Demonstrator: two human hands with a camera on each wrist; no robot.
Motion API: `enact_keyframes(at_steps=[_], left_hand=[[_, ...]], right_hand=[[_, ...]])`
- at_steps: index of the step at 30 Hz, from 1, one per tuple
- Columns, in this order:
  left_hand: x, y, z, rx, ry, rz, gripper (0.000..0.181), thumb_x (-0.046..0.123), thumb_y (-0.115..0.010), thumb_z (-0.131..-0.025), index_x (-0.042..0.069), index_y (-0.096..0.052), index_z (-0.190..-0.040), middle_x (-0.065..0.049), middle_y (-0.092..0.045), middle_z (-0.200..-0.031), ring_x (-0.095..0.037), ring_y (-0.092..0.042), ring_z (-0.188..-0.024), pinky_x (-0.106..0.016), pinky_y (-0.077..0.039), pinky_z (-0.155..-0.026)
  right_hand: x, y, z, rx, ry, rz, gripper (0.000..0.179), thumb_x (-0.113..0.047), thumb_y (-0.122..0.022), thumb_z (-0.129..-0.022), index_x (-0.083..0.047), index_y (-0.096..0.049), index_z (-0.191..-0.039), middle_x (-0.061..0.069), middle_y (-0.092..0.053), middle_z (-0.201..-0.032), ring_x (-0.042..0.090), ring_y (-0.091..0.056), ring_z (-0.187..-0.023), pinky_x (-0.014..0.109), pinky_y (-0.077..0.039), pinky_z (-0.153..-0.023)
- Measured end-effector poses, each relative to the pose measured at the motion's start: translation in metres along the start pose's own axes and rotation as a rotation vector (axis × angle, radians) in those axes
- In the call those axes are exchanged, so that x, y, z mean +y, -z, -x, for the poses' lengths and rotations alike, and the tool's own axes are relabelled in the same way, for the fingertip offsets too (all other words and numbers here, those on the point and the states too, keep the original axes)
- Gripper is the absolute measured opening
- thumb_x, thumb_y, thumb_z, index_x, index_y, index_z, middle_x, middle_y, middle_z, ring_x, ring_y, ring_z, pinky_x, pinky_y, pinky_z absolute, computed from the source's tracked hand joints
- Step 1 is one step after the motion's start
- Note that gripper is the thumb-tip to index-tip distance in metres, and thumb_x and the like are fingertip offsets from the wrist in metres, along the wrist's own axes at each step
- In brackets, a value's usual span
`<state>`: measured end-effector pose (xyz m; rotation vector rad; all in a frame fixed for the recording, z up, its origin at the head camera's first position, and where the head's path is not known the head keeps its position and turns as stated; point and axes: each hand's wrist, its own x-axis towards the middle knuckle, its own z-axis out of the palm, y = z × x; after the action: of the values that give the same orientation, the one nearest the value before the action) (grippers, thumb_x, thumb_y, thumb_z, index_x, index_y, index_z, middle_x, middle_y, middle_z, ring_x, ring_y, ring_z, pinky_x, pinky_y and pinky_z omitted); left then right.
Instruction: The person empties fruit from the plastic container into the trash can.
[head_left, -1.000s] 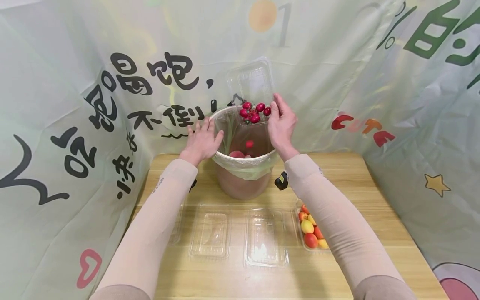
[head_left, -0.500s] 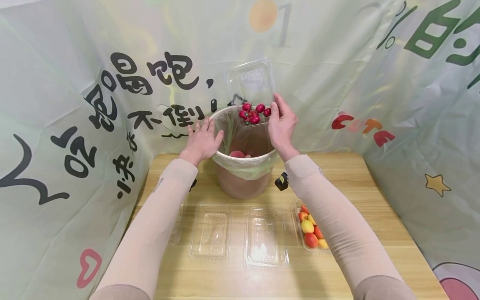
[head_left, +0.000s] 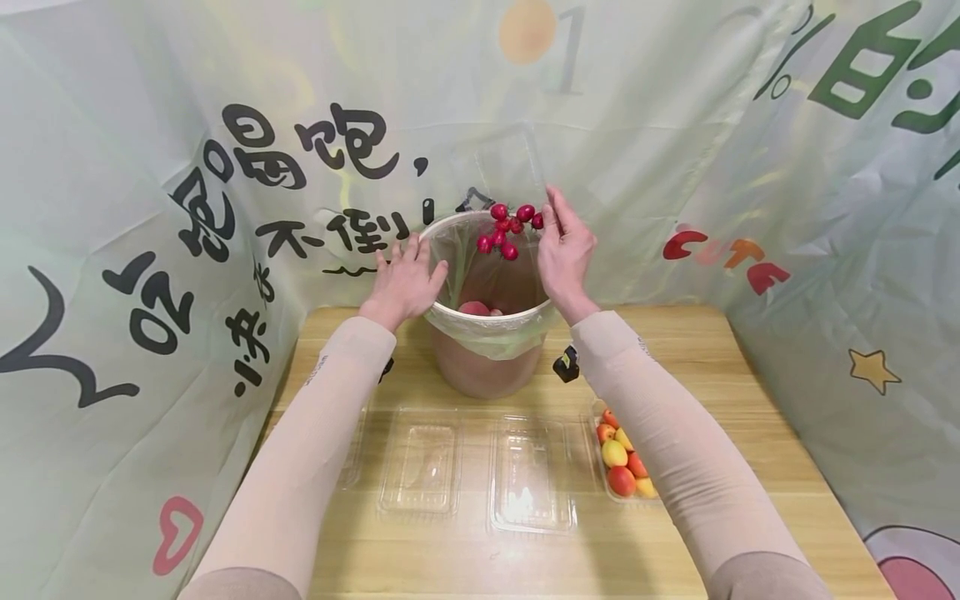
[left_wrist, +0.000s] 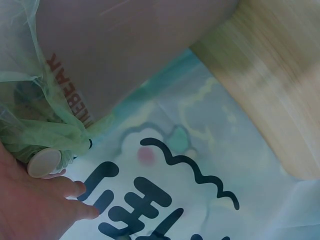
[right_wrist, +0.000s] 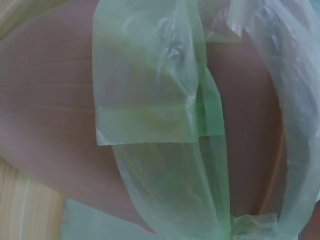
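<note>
A round brownish bin point(head_left: 487, 373) lined with a thin green plastic bag point(right_wrist: 150, 90) stands on the table. My left hand point(head_left: 403, 279) rests on its left rim, fingers extended; in the left wrist view the hand point(left_wrist: 37, 205) lies by the bunched bag. My right hand point(head_left: 566, 250) pinches the right edge of a clear plastic container point(head_left: 498, 158), tilted steeply above the bin. Several small red fruits, like cherry tomatoes point(head_left: 499, 239), appear in a cluster at its lower end, over the opening. A pinkish round fruit point(head_left: 474, 308) shows inside the bin. The right wrist view hides my right hand.
Two clear containers point(head_left: 420, 471) point(head_left: 528, 479) lie on the wooden table point(head_left: 480, 567). Another clear container point(head_left: 354, 454) is partly behind my left arm. A container of red and yellow fruits point(head_left: 617, 454) sits partly under my right arm. Printed cloth point(head_left: 637, 150) encloses the table.
The container has tipped further and its far end has come down slightly. The red fruits have shifted toward the bin's opening and spread. A red fruit seen lower in the bin earlier is out of sight.
</note>
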<state>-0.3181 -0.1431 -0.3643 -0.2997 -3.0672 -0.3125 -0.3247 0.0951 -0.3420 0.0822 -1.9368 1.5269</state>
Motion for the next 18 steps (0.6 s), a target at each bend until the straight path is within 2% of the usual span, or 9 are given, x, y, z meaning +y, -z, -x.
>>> enact_keyframes(at_steps=[2,8,18], left_hand=[[-0.0004,-0.0003,-0.0006,-0.003,0.000,-0.003,0.077,0.053,-0.019,-0.110,0.002,-0.017,-0.168,-0.022,-0.013,-0.176,-0.052,-0.013,-0.161,-0.072,-0.004,-0.128],[-0.0014,-0.0014,-0.0023,-0.007,0.000,-0.007,0.078,0.053,-0.018,-0.110,0.001,-0.016,-0.168,-0.023,-0.012,-0.176,-0.052,-0.012,-0.161,-0.072,-0.002,-0.128],[-0.0010,-0.0012,-0.0015,0.001,0.000,-0.003,0.077,0.053,-0.018,-0.110,0.002,-0.017,-0.168,-0.022,-0.013,-0.176,-0.052,-0.014,-0.161,-0.071,-0.004,-0.128]], right_hand=[[-0.0002,0.0002,0.0001,0.000,-0.007,0.000,0.036,-0.012,-0.063,-0.106,-0.016,-0.070,-0.141,0.007,-0.070,-0.141,0.020,-0.071,-0.119,0.026,-0.055,-0.106],[0.0021,-0.0004,-0.0005,-0.009,-0.007,0.001,0.036,-0.014,-0.065,-0.105,-0.018,-0.069,-0.140,0.003,-0.067,-0.143,0.018,-0.070,-0.127,0.025,-0.055,-0.106],[0.0019,-0.0015,0.0029,-0.005,0.062,-0.014,0.033,-0.011,-0.066,-0.104,-0.013,-0.072,-0.137,0.006,-0.068,-0.141,0.018,-0.066,-0.133,0.024,-0.052,-0.109]])
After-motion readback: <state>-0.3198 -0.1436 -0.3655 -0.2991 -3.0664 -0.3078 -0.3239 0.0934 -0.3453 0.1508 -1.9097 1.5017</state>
